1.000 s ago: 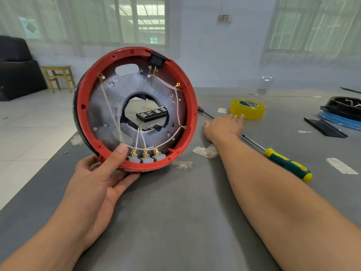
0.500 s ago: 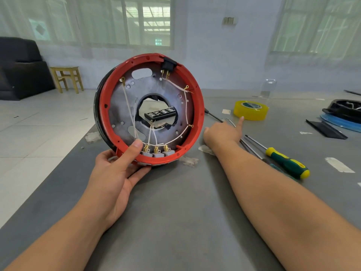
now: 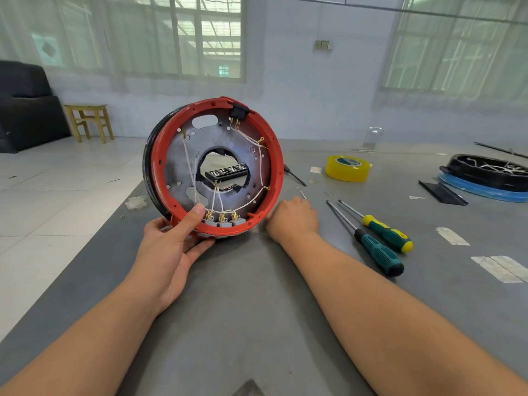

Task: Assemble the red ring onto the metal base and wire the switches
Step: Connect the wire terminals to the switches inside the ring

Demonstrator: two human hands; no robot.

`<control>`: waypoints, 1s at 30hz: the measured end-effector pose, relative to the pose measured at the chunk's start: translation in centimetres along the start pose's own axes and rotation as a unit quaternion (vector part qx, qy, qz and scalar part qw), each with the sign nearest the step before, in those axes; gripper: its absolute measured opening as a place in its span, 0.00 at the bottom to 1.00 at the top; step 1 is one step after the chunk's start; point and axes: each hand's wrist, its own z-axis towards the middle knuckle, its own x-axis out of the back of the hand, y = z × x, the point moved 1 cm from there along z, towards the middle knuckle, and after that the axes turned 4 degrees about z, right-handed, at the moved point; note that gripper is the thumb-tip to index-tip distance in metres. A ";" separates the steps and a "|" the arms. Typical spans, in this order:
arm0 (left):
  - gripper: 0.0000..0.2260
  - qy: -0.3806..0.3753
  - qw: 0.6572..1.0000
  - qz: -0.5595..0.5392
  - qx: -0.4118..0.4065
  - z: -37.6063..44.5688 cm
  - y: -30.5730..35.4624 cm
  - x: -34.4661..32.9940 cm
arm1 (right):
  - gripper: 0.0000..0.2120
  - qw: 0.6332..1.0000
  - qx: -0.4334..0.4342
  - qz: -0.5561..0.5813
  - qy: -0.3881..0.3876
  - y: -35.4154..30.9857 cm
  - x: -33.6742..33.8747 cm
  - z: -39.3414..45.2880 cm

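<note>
Left hand [image 3: 174, 247] grips red ring [image 3: 275, 167] at its lower rim, thumb inside, ring on metal base [image 3: 228, 144] upright on edge on surface [image 3: 257, 324]; right hand [image 3: 293, 220] has pulled back from yellow tape [image 3: 347, 168], now knuckles up with fingers curled under beside ring, whether it holds anything cannot be told; switches [image 3: 223, 221] look wired; likely picking a small part or screwdriver [image 3: 377, 250] next.

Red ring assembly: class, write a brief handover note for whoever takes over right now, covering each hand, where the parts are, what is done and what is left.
Left hand grips the red ring at its lower rim, standing it on edge on the table.
Right hand rests on the table beside it, fingers curled, holding nothing visible.
Done: ring sits on the metal base; white wires reach three switches.
Left: check connections; two screwdrivers lie right.
</note>
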 end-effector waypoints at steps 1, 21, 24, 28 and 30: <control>0.38 0.000 1.000 0.000 0.001 -0.1 0.0 0.0 | 0.20 1.000 0.009 0.002 -0.001 -0.2 0.1 -0.6; 0.41 -0.005 1.000 -0.024 0.019 -0.5 0.6 0.6 | 0.16 0.975 0.169 0.138 0.030 2.8 2.9 -9.8; 0.41 -0.009 1.000 -0.018 0.020 -0.4 0.5 0.6 | 0.16 0.978 0.135 0.152 0.038 3.9 3.5 -8.5; 0.40 -0.013 1.000 -0.012 0.021 -0.1 0.4 0.7 | 0.13 0.972 0.104 0.209 0.001 5.1 3.6 -7.4; 0.40 -0.013 1.000 -0.013 0.023 0.0 0.4 0.8 | 0.10 0.969 0.105 0.220 -0.025 5.2 3.5 -7.2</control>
